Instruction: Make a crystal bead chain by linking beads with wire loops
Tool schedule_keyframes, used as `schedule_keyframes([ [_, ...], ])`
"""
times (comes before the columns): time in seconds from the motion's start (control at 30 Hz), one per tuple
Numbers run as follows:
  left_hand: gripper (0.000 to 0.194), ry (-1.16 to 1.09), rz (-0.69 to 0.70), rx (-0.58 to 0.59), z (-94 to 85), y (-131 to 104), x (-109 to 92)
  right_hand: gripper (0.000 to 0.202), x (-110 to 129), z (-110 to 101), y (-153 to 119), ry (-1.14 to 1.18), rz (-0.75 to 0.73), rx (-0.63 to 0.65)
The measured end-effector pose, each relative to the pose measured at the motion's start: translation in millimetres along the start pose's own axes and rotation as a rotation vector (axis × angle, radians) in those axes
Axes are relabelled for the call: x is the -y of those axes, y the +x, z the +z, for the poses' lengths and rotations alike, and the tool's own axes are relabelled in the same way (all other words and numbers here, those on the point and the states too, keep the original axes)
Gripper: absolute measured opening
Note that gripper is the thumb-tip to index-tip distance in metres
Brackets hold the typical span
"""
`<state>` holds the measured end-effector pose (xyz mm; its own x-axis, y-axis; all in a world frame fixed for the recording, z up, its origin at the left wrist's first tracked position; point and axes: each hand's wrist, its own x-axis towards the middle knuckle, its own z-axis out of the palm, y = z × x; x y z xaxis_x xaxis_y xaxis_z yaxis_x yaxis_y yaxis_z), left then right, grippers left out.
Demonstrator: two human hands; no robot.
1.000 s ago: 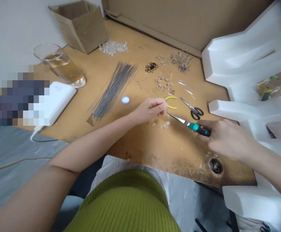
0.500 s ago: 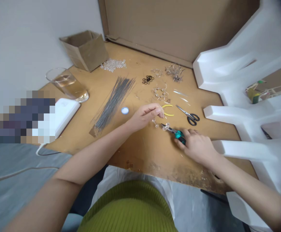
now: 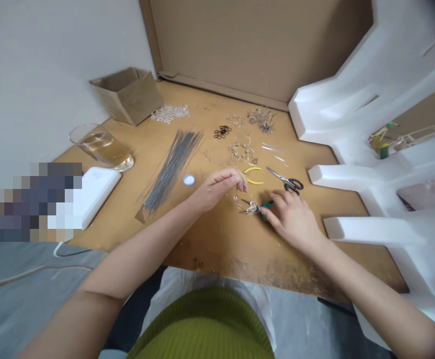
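I see both hands closed: the right hand point(image 3: 292, 219) round pliers point(image 3: 265, 210) with jaws parted, the left hand point(image 3: 229, 185) apparently pinching beaded wire point(image 3: 235, 198) between them. A misplaced squeeze could crack its clear beads point(image 3: 253, 207); a slack pinch could spill them.

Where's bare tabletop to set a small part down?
Mostly bare: from the pliers in the right hand to the near edge of the table; smaller, between the glass and wire bundle. Crowded: around the left hand, with beaded wire, yellow handles and scissors nearby.
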<state>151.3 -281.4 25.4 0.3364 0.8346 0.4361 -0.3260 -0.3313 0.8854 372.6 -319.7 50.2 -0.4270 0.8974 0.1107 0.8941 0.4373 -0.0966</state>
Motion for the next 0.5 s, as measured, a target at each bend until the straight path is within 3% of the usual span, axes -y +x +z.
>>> schedule_keyframes([
  [0.13, 0.029, 0.105, -0.026, 0.025, 0.8, -1, -2, 0.035, 16, -29, 15, 0.566, 0.143, -0.12],
  [0.2, 0.029, 0.169, -0.019, 0.036, 1.1, -1, -3, 0.031, 28, -30, 21, 0.741, 0.203, -0.091],
  [0.33, 0.028, 0.331, 0.059, -0.006, 3.1, -1, -5, 0.029, 41, -10, 25, 1.001, 0.278, -0.09],
  [0.5, 0.022, 0.544, 0.155, -0.072, 7.4, -3, -3, 0.022, 38, 16, 25, 1.036, 0.327, -0.317],
])
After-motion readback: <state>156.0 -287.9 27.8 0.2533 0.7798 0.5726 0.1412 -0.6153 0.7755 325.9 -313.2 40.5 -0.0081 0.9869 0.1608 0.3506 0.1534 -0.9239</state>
